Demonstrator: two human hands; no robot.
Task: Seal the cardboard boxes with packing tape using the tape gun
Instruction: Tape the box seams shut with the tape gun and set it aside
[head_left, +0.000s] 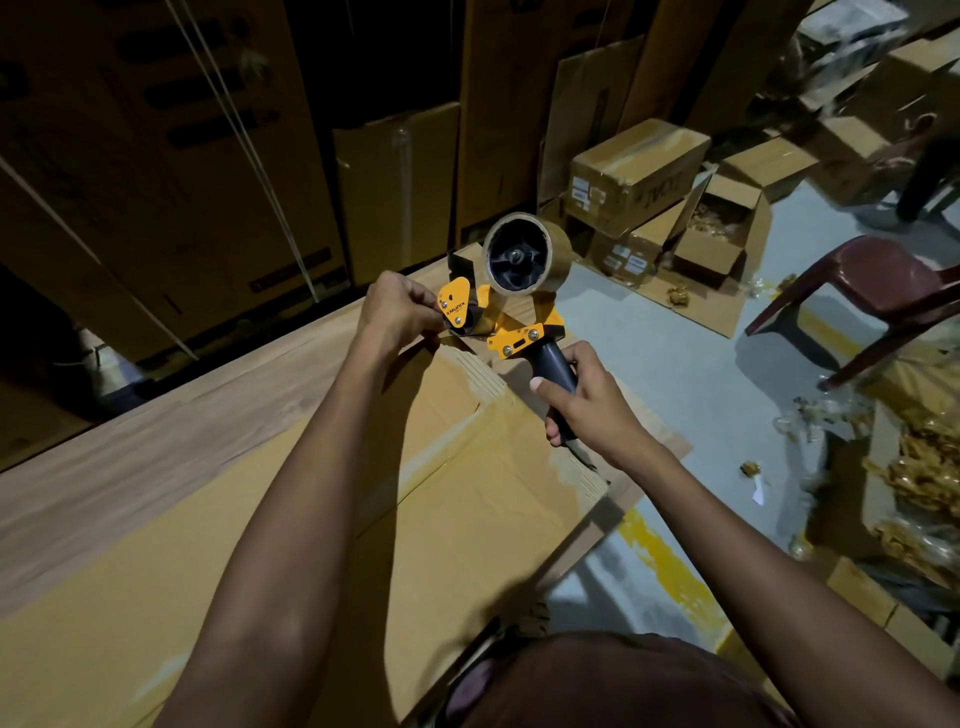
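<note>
Over the cardboard box, the right hand grips the yellow tape gun by its handle while the left hand pinches its front end.

Both arms outstretched; left hand pinching; right hand gripping.

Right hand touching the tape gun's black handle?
Touching. Head view: right hand wraps its fingers round the black handle of the yellow tape gun.
</note>
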